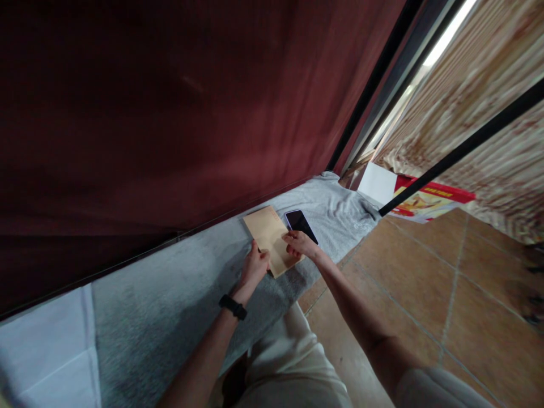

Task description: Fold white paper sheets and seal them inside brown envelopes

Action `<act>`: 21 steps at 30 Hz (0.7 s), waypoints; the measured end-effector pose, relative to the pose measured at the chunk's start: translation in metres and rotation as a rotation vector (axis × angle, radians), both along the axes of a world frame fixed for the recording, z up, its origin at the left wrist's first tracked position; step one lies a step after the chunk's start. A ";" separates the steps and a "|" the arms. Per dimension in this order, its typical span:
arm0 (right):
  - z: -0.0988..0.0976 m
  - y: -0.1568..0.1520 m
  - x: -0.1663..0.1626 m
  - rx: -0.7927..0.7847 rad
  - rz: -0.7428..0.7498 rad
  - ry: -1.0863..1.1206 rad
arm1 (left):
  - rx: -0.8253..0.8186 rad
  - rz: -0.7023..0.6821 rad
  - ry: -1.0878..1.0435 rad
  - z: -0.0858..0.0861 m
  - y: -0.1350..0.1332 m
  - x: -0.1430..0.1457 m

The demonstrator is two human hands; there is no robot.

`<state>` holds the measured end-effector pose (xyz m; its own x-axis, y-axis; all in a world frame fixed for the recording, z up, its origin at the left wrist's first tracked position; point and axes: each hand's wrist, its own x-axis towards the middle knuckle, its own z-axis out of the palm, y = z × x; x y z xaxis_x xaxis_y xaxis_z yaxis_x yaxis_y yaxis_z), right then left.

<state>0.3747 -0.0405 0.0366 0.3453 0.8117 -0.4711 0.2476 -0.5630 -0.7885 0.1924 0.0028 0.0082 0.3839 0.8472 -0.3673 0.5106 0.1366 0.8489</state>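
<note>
A tan kraft-paper envelope (266, 226) lies tilted on a grey cloth, with faint small marks near its far corner. My left hand (256, 264) grips its near left edge, thumb on top; a dark watch band circles that wrist. Over the right part of the envelope, my right hand (298, 243) has its fingers closed in a pinch. Whatever those fingers hold, if anything, is too small to make out. Just beyond the right hand lies a smartphone (302, 224) with a dark screen and pale rim, partly covered by the hand.
The grey cloth (161, 294) covers a narrow ledge along a dark red curtain (212, 141). White sheets (46, 340) lie at the left end. Black poles (463, 144) rise at the right. A red and yellow printed box (429, 198) rests on the tiled floor (416, 283).
</note>
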 end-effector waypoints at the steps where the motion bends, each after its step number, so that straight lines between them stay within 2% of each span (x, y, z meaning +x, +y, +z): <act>1: 0.003 -0.001 -0.001 0.002 0.006 -0.011 | 0.002 0.001 0.000 0.000 0.000 -0.001; 6: 0.021 -0.019 -0.006 0.053 0.017 -0.126 | 0.013 0.015 -0.012 -0.001 -0.007 -0.017; 9: 0.024 -0.040 -0.019 0.180 0.044 -0.270 | 0.040 0.040 -0.069 -0.002 -0.023 -0.043; 12: 0.012 -0.060 -0.049 0.306 0.111 -0.263 | 0.127 0.054 -0.090 -0.004 -0.047 -0.078; 17: -0.020 -0.081 -0.128 0.517 0.313 -0.279 | 0.270 0.140 0.031 -0.013 -0.092 -0.146; 21: -0.036 -0.086 -0.186 0.684 0.498 -0.409 | 0.556 0.198 0.105 -0.025 -0.119 -0.206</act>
